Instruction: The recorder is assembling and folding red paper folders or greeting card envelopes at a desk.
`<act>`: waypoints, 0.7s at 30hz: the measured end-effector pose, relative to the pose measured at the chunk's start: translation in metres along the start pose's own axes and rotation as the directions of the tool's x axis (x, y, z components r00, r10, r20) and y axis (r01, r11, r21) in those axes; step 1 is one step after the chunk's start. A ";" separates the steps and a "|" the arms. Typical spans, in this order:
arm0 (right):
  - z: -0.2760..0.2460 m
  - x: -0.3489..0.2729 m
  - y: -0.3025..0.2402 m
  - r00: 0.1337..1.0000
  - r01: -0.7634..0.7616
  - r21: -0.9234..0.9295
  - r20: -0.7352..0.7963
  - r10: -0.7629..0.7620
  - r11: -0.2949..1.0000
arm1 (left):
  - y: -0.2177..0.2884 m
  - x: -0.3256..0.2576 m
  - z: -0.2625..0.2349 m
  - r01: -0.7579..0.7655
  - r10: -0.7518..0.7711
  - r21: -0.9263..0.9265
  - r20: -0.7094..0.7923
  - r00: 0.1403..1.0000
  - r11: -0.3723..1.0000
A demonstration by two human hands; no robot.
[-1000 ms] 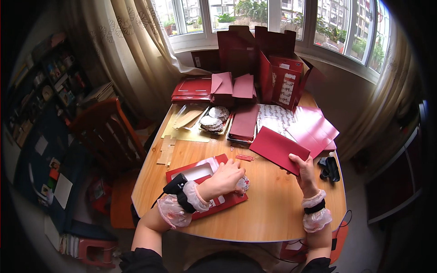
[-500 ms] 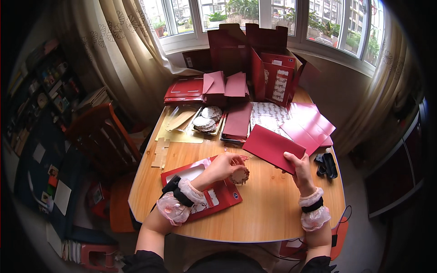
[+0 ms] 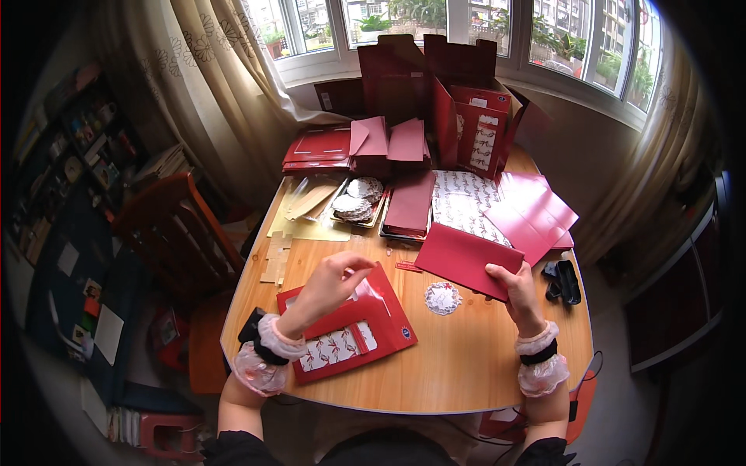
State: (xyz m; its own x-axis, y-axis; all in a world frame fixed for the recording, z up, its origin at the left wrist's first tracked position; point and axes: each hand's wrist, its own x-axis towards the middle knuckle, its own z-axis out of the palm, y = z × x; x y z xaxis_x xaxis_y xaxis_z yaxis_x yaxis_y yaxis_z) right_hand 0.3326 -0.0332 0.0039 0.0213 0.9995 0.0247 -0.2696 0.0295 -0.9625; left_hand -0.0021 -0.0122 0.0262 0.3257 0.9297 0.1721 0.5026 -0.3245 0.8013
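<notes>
The right hand (image 3: 519,289) pinches the corner of a dark red envelope (image 3: 466,259), its far end resting on the table (image 3: 466,365). The left hand (image 3: 332,281) hovers half-curled, grip holding nothing, over an open red folder (image 3: 350,326). A round white doily (image 3: 443,298) lies between.

Daylight comes in through the windows (image 3: 466,23) at the top, where the panes are nearly blown out. The table (image 3: 466,365) is evenly and warmly lit, with soft shadows under the hands. The room at left is dim. Fisheye distortion bends the edges, the corners are black, and detail softens toward the rim
</notes>
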 end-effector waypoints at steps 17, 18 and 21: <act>0.019 -0.003 0.034 0.989 -0.087 -0.151 0.109 0.104 0.985 | -0.019 -0.068 -0.016 -0.100 0.058 0.162 0.249 0.967 0.982; 0.019 -0.004 0.033 0.989 -0.086 -0.153 0.107 0.103 0.985 | -0.018 -0.068 -0.016 -0.102 0.064 0.147 0.241 0.968 0.984; 0.019 -0.005 0.031 0.984 -0.119 -0.155 0.113 0.137 0.981 | -0.012 -0.070 -0.013 -0.102 0.075 0.122 0.208 0.975 0.987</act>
State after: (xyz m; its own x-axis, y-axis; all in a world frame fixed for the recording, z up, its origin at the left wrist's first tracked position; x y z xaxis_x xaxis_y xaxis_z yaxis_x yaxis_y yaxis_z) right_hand 0.3062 -0.0375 -0.0206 -0.1244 0.9892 -0.0772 -0.1174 -0.0920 -0.9888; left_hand -0.0412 -0.0710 0.0125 0.5217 0.8461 0.1091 0.5607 -0.4364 0.7036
